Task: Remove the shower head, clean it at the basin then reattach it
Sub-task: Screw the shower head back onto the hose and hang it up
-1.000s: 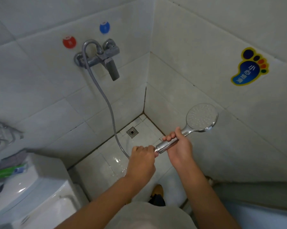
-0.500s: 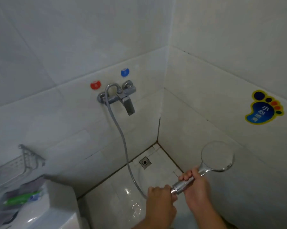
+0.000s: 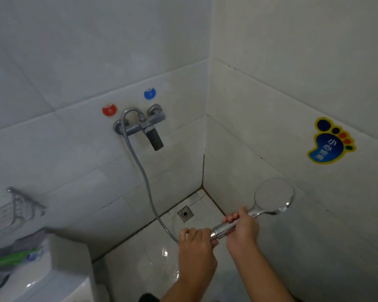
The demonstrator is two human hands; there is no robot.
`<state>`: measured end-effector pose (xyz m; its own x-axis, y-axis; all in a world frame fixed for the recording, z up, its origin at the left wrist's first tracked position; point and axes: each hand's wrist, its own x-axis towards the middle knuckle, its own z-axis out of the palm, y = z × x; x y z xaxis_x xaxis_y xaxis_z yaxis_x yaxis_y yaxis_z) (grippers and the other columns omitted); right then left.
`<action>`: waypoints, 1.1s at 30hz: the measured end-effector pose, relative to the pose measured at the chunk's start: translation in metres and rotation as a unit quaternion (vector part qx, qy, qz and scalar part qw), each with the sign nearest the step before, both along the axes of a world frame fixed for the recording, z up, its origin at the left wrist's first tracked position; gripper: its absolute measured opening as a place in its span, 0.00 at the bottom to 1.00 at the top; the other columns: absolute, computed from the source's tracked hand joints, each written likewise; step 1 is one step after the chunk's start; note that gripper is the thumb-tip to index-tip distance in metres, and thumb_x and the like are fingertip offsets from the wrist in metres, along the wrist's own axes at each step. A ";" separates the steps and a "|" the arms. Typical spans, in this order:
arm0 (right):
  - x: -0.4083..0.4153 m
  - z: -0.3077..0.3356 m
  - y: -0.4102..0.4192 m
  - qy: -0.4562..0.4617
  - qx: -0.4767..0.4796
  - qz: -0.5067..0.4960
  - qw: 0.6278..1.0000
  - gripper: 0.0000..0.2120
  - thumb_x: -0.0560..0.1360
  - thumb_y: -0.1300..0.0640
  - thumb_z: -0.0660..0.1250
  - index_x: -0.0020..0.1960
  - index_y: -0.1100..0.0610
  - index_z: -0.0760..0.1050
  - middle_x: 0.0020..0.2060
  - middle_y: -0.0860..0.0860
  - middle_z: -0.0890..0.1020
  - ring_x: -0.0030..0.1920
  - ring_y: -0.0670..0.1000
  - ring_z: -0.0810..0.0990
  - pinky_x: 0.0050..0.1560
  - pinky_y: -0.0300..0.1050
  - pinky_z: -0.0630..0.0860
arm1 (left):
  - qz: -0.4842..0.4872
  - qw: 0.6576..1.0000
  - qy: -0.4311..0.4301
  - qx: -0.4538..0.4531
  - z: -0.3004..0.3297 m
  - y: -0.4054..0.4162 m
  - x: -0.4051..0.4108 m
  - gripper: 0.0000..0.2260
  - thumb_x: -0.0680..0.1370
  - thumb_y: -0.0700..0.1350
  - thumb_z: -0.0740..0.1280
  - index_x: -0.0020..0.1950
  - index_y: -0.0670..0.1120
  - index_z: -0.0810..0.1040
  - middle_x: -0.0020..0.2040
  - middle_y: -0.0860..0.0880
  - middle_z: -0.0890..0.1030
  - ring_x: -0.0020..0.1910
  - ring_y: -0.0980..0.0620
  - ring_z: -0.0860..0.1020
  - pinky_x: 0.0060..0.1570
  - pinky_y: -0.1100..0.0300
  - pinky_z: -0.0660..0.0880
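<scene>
Your right hand (image 3: 242, 228) wraps the chrome handle of the shower head (image 3: 273, 198), fingers curled over the top and clamped on it; the round spray face sits beyond your knuckles, up and to the right, close to the tiled side wall (image 3: 292, 94). Your left hand (image 3: 195, 243) closes at the handle's lower end, just beside your right fingers; its fingers are curled round the hose end there, though the joint itself is hidden under them, so you cannot tell attached from loosened. The grey hose (image 3: 140, 168) leaves your left fingers and climbs away to the wall mixer tap (image 3: 143, 125); red (image 3: 109, 110) and blue (image 3: 149, 93) dots sit above the tap. The floor drain (image 3: 185, 213) lies past your left fingertips, in the corner; the wet floor tiles (image 3: 153, 262) glisten beneath your left wrist. A foot-shaped sticker (image 3: 330, 141) is on the wall well above your right hand.
</scene>
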<state>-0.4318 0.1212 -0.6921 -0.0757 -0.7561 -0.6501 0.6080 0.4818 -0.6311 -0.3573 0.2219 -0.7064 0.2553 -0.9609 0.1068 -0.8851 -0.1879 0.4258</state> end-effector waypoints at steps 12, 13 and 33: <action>-0.008 -0.018 -0.011 0.027 -0.025 0.011 0.999 0.13 0.80 0.56 0.63 0.38 0.55 0.66 0.28 0.52 0.68 0.28 0.51 0.69 0.38 0.49 0.72 | 0.131 0.893 0.429 0.020 0.015 -0.032 0.061 0.07 0.80 0.49 0.62 0.51 0.51 0.79 0.45 0.52 0.83 0.47 0.58 0.80 0.49 0.61 0.76; -0.006 -0.018 -0.013 0.040 -0.026 -0.002 0.999 0.13 0.79 0.56 0.64 0.38 0.55 0.66 0.27 0.51 0.69 0.26 0.50 0.69 0.37 0.48 0.71 | 0.159 0.878 0.451 0.003 0.020 -0.043 0.074 0.08 0.81 0.47 0.61 0.50 0.48 0.79 0.44 0.50 0.83 0.45 0.54 0.81 0.48 0.59 0.77; 0.080 -0.003 -0.098 0.578 -0.037 -0.108 0.808 0.13 0.81 0.56 0.60 0.45 0.66 0.68 0.38 0.67 0.78 0.41 0.67 0.79 0.40 0.53 0.70 | 0.123 0.923 0.361 0.047 -0.021 -0.222 0.304 0.10 0.82 0.42 0.59 0.44 0.40 0.75 0.40 0.42 0.80 0.31 0.45 0.76 0.33 0.54 0.75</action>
<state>-0.3519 0.0232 -0.6951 -0.7349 -0.6782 -0.0036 -0.3446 0.3780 -0.8593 -0.0536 -0.0003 -0.7276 0.4391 -0.8610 -0.2567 -0.3034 -0.4110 0.8597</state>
